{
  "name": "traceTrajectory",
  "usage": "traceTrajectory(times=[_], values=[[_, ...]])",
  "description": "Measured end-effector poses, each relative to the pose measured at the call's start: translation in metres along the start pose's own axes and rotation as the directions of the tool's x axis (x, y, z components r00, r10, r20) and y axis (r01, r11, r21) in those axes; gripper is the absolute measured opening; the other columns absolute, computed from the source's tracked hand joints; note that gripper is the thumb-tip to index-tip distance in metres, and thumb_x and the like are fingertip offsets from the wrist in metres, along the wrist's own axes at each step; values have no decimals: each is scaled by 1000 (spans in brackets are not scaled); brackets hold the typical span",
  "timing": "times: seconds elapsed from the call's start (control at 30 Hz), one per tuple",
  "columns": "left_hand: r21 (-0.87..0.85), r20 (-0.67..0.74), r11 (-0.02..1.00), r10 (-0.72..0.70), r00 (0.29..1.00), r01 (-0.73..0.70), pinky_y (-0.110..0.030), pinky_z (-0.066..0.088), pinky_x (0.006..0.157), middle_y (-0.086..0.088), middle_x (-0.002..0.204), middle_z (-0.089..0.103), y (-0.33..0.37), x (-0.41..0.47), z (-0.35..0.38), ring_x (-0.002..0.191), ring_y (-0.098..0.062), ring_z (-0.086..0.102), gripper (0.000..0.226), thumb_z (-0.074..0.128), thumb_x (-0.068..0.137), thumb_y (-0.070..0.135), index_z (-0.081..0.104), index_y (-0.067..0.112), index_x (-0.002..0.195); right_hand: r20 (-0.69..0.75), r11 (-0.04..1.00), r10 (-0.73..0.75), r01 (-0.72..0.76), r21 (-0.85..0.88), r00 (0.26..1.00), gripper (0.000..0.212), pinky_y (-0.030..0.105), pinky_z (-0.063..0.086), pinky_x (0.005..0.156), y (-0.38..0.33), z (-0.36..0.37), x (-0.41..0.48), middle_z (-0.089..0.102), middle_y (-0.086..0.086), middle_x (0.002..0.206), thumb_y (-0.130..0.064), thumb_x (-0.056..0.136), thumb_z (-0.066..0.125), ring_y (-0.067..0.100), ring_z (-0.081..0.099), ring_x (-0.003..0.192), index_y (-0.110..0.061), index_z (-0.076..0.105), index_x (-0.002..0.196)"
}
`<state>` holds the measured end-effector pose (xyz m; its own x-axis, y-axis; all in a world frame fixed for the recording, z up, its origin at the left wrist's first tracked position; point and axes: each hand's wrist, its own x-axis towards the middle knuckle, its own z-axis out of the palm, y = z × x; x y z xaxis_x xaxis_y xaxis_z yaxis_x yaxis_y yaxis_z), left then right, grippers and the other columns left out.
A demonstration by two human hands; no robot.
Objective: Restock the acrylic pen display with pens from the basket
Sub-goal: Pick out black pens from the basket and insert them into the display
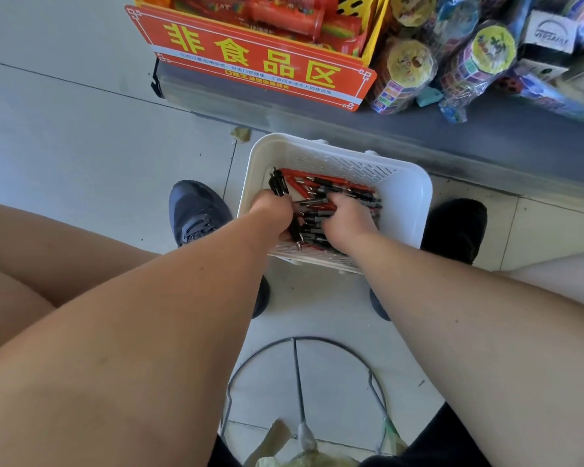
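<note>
A white slotted plastic basket [415,197] sits on the pale tiled floor [81,146], its far side against the foot of a grey metal shelf unit [452,136]. A loose heap of red and black plastic pens [338,190] lies across the basket's bottom, thickest along the middle and toward the right wall. Both bare arms reach down into it from the near edge. The left hand [272,210] is at the basket's left wall, closed into a fist around a bundle of black plastic pens [278,184]. Their clip ends stick up past the knuckles toward the far left corner, and their tips poke out below the fist toward the near rim. The right hand [348,217] lies just beside it, at the middle of the basket, palm down on the heap with the wrist bent. Its fingers are sunk among the pens and hidden, so whether it grasps any cannot be told. A dark blue laced sneaker [196,210] stands on the floor left of the basket and a black shoe [455,227] right of it. A red sign with yellow characters [253,62] fronts the shelf above.
</note>
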<state>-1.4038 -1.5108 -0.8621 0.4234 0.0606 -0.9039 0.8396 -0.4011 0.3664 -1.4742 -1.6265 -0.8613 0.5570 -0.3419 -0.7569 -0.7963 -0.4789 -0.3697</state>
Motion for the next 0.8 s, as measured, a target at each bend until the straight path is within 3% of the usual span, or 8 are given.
traceTrajectory(times=[0.1, 0.2, 0.3, 0.37, 0.47, 0.57, 0.63, 0.8], values=[[-56, 16, 996, -71, 997, 72, -40, 62, 68, -16, 106, 71, -2, 1, 0, 81, -27, 70, 17, 50, 101, 14, 59, 5, 111, -85, 998, -17, 11, -66, 996, 38, 37, 50, 88, 1, 4, 4, 66, 5, 120, -18, 94, 55, 29, 61, 101, -33, 58, 129], [-8, 24, 997, -80, 997, 80, -48, 61, 81, -15, 95, 69, 0, 3, 2, 80, -29, 67, 13, 49, 101, 9, 61, 5, 99, -116, 989, -28, 11, -144, 993, 22, 33, 46, 74, -2, 7, 9, 68, 2, 104, -19, 92, 53, 29, 59, 87, -31, 60, 110], [28, 24, 996, -83, 996, 82, -46, 55, 94, -13, 103, 67, 2, 2, 2, 95, -29, 66, 15, 43, 102, 12, 57, 6, 104, -91, 985, -3, -13, -174, 996, 21, 35, 47, 76, -6, 10, 11, 65, 4, 105, -18, 93, 49, 32, 60, 91, -28, 57, 110], [64, 21, 997, -43, 999, 42, -47, 58, 90, -17, 113, 69, 2, 6, 3, 101, -32, 70, 12, 49, 98, 12, 57, 5, 104, -59, 979, 29, -41, -199, 998, 26, 37, 47, 80, -9, 11, 12, 60, 5, 104, -16, 93, 47, 33, 59, 95, -24, 54, 116], [21, 23, 999, -49, 999, 48, -48, 60, 84, -17, 102, 70, 1, 3, 1, 87, -32, 70, 14, 52, 97, 8, 61, 4, 106, -28, 976, 68, -72, -206, 997, 22, 37, 45, 80, -14, 8, 14, 52, 5, 99, -13, 94, 46, 30, 54, 89, -19, 50, 114], [-98, 41, 990, -99, 994, 103, -44, 61, 79, -12, 93, 68, 1, 2, 0, 71, -25, 65, 18, 47, 101, 8, 62, 5, 108, -52, 989, 117, -121, -87, 992, 20, 34, 42, 78, -13, 7, 16, 52, 6, 104, -15, 98, 47, 26, 51, 89, -14, 52, 117], [-167, 49, 976, -134, 990, 141, -37, 60, 73, -7, 84, 66, 2, 0, -1, 63, -20, 62, 19, 44, 102, 10, 62, 8, 99, -88, 986, 153, -146, 75, 984, 20, 31, 38, 77, -10, 7, 15, 55, 5, 108, -22, 102, 46, 25, 51, 89, -14, 55, 118], [-155, 44, 985, -67, 997, 73, -45, 59, 85, -9, 90, 68, 0, -1, 1, 75, -24, 65, 13, 46, 103, 12, 57, 12, 95, -29, 885, 249, -216, 413, 968, 22, 38, 53, 77, -12, 9, 11, 66, 8, 107, -30, 102, 44, 26, 64, 91, -21, 59, 115]])
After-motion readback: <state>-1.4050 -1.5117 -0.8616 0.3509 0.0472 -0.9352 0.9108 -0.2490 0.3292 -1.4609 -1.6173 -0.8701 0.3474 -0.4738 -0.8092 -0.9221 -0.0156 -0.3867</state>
